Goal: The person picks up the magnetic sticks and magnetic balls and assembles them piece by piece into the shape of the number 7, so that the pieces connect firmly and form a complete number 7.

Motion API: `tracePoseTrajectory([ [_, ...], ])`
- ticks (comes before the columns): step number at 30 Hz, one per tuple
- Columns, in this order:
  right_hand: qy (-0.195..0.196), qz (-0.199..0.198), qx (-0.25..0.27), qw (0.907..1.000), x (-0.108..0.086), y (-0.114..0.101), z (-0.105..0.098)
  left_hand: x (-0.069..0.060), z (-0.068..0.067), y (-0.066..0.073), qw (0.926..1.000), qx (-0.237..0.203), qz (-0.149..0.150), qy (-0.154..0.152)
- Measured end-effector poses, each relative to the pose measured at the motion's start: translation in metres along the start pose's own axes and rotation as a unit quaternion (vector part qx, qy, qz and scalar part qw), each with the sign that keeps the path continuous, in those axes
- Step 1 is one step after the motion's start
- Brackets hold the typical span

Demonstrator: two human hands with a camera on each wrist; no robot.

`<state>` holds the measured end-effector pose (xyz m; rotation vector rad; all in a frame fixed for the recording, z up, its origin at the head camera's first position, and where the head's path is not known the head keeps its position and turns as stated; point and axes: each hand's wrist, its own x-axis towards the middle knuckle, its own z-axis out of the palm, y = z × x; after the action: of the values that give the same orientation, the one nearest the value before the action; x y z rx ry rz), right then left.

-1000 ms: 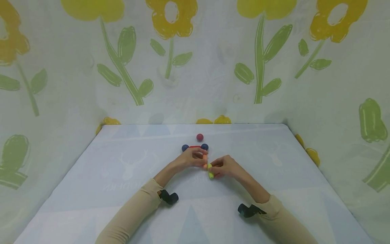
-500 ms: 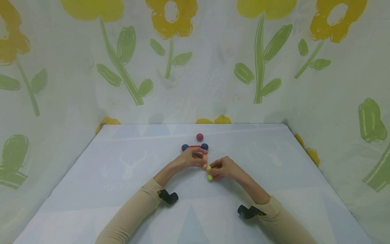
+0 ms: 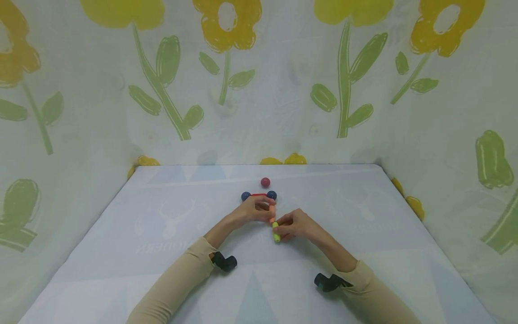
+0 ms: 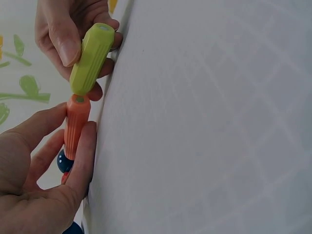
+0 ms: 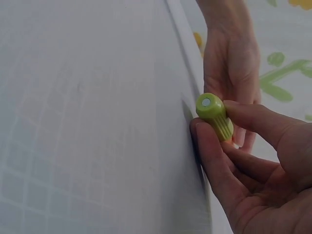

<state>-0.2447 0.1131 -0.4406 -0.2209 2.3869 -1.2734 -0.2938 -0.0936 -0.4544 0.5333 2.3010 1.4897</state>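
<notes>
My left hand [image 3: 252,209] pinches an orange ribbed magnetic rod [image 4: 76,124] between thumb and fingers, low over the table. My right hand [image 3: 299,225] pinches a yellow-green ribbed magnetic rod [image 4: 91,59]. A small silver disc shows in the green rod's end in the right wrist view. The near end of the orange rod meets or nearly meets the green rod; touching or not is hard to tell. Just beyond my left hand, a red rod [image 3: 259,194] lies between two dark blue balls, a left one [image 3: 246,196] and a right one [image 3: 272,195] near the orange rod's far end.
A loose dark red ball [image 3: 265,182] sits behind the blue balls. Pale patterned cloth covers the table [image 3: 255,279]. Its back edge meets a flower-printed curtain [image 3: 259,126], which also hangs along both sides. A small black camera is on each wrist.
My right hand has shifted slightly left and toward me with the green rod, bringing it in line with the orange rod. My left hand stays in place.
</notes>
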Motion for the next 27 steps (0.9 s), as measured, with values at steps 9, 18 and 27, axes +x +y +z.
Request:
tracePoseTrajectory([
  [9, -0.003, -0.016, 0.006, 0.9998, 0.0006, 0.0019, 0.0002, -0.0006, 0.0003, 0.0006, 1.0000, -0.001, 0.000, -0.001],
  [18, 0.000, -0.010, 0.013, 0.9999, 0.0024, 0.0025, 0.0025, -0.0012, 0.0000, 0.0011, 1.0000, 0.006, 0.000, 0.003],
  [27, 0.012, 0.004, 0.024, 0.9996, 0.0032, 0.0030, 0.0038, -0.0014, 0.0006, 0.0007, 1.0000, 0.003, 0.002, 0.005],
])
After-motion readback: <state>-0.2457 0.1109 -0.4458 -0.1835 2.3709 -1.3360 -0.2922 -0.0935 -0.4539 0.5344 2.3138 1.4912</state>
